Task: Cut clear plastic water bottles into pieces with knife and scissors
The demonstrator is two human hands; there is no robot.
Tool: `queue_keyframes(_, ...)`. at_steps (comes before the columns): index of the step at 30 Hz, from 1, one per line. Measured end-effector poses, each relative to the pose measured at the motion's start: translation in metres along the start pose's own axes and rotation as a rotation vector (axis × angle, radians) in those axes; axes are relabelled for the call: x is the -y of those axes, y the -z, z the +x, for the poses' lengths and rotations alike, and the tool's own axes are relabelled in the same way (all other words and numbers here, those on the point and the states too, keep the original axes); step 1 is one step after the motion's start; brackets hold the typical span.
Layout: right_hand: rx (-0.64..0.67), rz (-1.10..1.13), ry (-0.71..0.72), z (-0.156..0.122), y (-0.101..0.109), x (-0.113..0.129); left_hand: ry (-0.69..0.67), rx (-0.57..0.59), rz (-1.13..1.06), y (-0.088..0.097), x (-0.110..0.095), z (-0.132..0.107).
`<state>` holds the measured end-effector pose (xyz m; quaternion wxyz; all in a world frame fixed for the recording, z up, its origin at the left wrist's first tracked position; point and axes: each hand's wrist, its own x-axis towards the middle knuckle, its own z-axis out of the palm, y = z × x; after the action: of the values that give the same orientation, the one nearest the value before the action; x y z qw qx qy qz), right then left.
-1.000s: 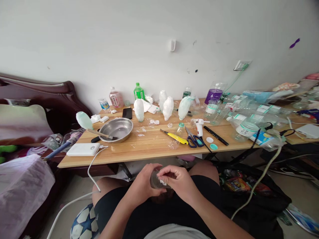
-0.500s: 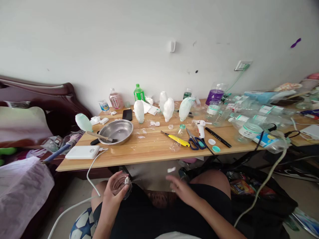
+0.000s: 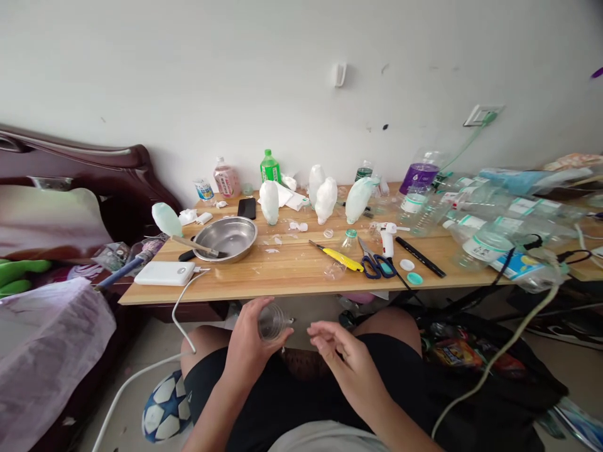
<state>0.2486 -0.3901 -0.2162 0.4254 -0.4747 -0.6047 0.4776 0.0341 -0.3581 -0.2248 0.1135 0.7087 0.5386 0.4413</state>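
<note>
I sit at a low wooden table (image 3: pixel 292 276) with my hands over my lap. My left hand (image 3: pixel 252 342) is wrapped round a small clear plastic bottle piece (image 3: pixel 272 322). A few centimetres to its right, my right hand (image 3: pixel 336 351) holds nothing, its fingers loosely curled and apart. On the table ahead lie a yellow utility knife (image 3: pixel 336 256), blue-handled scissors (image 3: pixel 374 260), a white glue gun (image 3: pixel 389 237) and a cut clear bottle top (image 3: pixel 347 242). Several white paper-covered bottle shapes (image 3: pixel 326 199) stand further back.
A steel bowl (image 3: pixel 226 238) with a brush, a white power bank (image 3: pixel 164 273) with its cable, a phone (image 3: pixel 247 208) and drink bottles (image 3: pixel 270 168) sit at the left and back. Many clear bottles (image 3: pixel 475 235) crowd the right. A football (image 3: pixel 164 408) lies by my knee, a dark bed frame (image 3: pixel 117 169) at the left.
My left hand carried the clear bottle piece out to the left, then brought it back toward the middle. My right hand let go of the piece and now hovers beside it. The view shifted slightly.
</note>
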Motion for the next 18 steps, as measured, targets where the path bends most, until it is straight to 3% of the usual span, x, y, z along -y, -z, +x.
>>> queue_keyframes(2,-0.036,-0.051,0.049,0.01,0.004,0.009,-0.172,0.012,0.048,0.002,0.0,0.003)
queue_keyframes(4,-0.066,-0.087,0.096,0.019,0.006,0.005,-0.215,-0.019,-0.059,0.002,0.002,0.005)
queue_keyframes(7,0.014,-0.184,0.054,0.016,0.013,-0.029,0.03,-0.099,-0.456,0.003,0.007,0.004)
queue_keyframes(9,0.196,-0.322,-0.025,0.003,0.021,-0.065,0.211,-0.115,-0.666,0.006,0.014,0.004)
queue_keyframes(13,0.3,-0.528,-0.112,-0.017,0.031,-0.129,0.351,-0.212,-0.658,0.018,0.03,0.012)
queue_keyframes(15,0.365,-0.575,-0.102,-0.01,0.021,-0.147,0.394,-0.278,-0.619,0.023,0.032,0.02)
queue_keyframes(18,0.469,-0.579,-0.009,0.018,-0.017,-0.164,0.431,-0.294,-0.61,0.027,0.029,0.027)
